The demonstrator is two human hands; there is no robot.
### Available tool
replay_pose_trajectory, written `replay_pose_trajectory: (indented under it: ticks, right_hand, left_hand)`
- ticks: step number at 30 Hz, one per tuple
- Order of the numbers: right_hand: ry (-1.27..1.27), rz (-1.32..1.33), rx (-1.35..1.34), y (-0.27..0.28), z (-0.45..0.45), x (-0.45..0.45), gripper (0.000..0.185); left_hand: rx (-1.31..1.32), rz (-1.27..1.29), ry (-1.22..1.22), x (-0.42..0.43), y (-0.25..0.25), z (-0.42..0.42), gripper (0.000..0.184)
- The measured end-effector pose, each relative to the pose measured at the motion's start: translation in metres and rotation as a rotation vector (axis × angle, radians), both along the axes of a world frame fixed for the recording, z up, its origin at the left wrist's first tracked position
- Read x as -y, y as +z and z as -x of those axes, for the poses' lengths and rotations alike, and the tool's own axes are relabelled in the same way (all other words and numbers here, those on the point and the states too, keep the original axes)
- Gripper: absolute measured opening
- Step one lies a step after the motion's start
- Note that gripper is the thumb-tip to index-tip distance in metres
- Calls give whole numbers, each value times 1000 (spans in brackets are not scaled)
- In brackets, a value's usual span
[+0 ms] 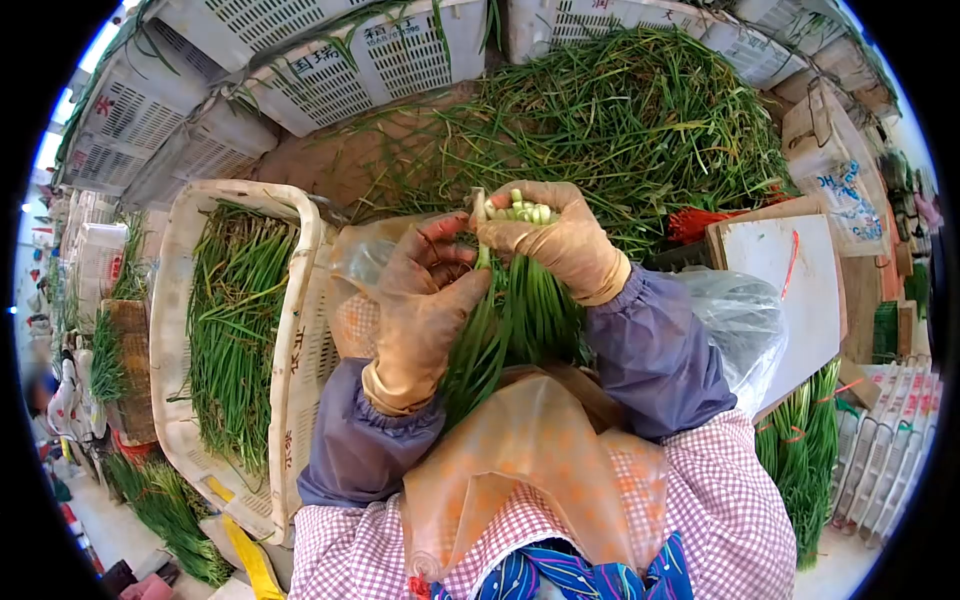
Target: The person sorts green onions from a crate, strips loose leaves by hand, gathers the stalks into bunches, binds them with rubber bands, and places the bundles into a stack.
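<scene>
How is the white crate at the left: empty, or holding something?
Not empty: the crate holds many green leaves; how deep, I cannot tell.

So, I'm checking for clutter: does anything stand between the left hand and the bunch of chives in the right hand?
Nothing visible does: the gloved left hand is close beside the bunch of chives, which the right hand grips near its pale ends.

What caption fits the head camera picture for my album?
Gloved right hand holding a green bunch, left hand close by, beside a crate of greens.
</scene>
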State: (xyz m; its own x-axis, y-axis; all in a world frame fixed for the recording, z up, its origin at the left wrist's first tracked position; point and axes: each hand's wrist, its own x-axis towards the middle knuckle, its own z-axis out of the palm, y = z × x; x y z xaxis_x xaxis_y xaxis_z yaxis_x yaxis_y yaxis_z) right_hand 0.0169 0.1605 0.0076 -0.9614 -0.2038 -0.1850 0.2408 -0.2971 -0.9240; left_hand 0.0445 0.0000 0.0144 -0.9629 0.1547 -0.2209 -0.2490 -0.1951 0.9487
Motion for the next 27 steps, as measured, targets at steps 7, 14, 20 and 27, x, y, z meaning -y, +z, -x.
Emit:
replay_pose_trajectory:
  ticks: [7, 14, 20, 27]
  right_hand:
    - [-93, 87, 15, -12, 0, 12, 16]
    - [-400, 233, 1, -17, 31, -53, 5]
    - [-76, 127, 105, -4, -3, -21, 18]
    - [-29, 106, 179, -9, -3, -13, 18]
  left_hand:
    - [-118, 159, 61, -5, -1, -2, 56]
    - [109, 8, 0, 2, -4, -3, 57]
    - [149, -38, -31, -5, 9, 8, 60]
    - [15, -28, -102, -9, -7, 10, 52]
